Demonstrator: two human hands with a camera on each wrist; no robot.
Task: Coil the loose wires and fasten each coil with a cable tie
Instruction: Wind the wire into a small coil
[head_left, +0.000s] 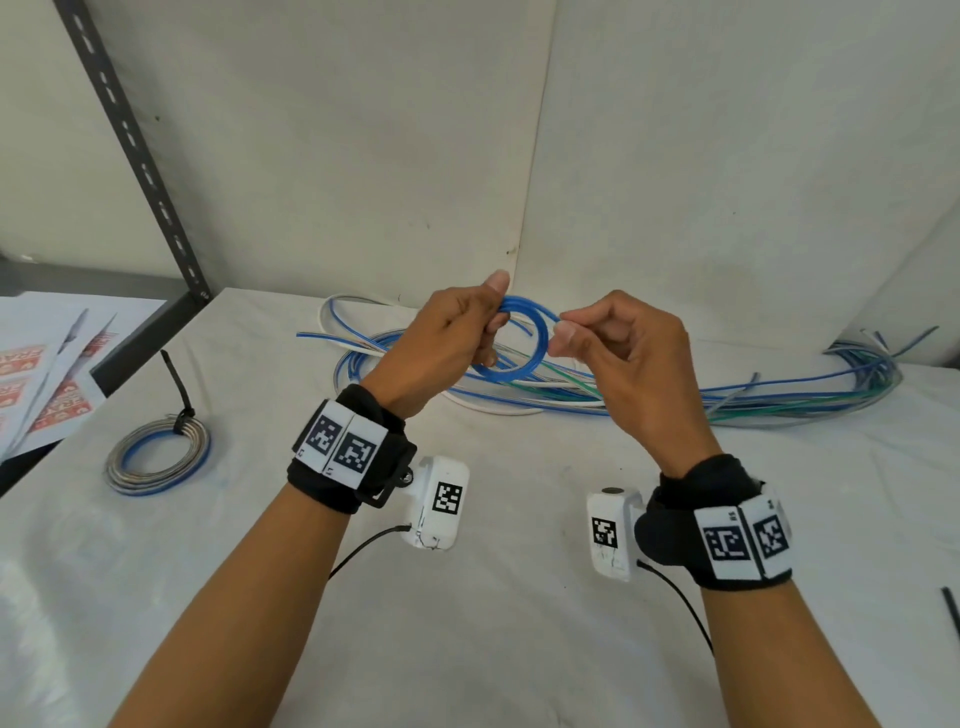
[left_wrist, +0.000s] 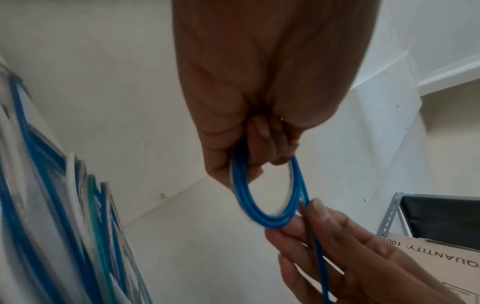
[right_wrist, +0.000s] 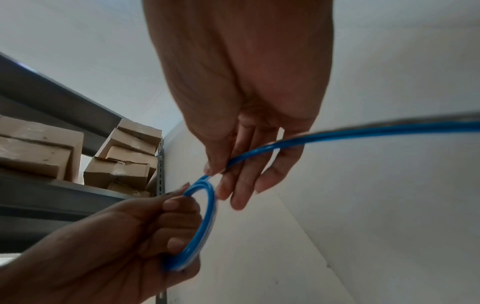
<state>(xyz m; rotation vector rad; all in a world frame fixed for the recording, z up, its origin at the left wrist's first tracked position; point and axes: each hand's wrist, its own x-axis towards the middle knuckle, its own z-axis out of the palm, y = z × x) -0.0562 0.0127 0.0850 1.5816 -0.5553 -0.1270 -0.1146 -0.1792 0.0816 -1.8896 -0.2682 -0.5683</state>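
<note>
A small coil of blue wire (head_left: 519, 343) hangs in the air between my two hands above the table. My left hand (head_left: 457, 332) grips the coil's left side, thumb on top and fingers curled through the ring (left_wrist: 259, 185). My right hand (head_left: 587, 332) pinches the wire at the coil's right edge between thumb and forefinger. In the right wrist view the wire's loose tail (right_wrist: 363, 131) runs from that pinch across my fingers and off to the right. Behind my hands lies a pile of loose blue, green and white wires (head_left: 649, 395).
A finished grey and blue coil (head_left: 158, 457) with a black cable tie (head_left: 179, 395) lies at the left of the white table (head_left: 467, 623). Printed sheets (head_left: 47, 374) cover the far left. A dark shelf post (head_left: 135, 150) stands at the back left. A black strip (head_left: 951, 613) lies at the right edge.
</note>
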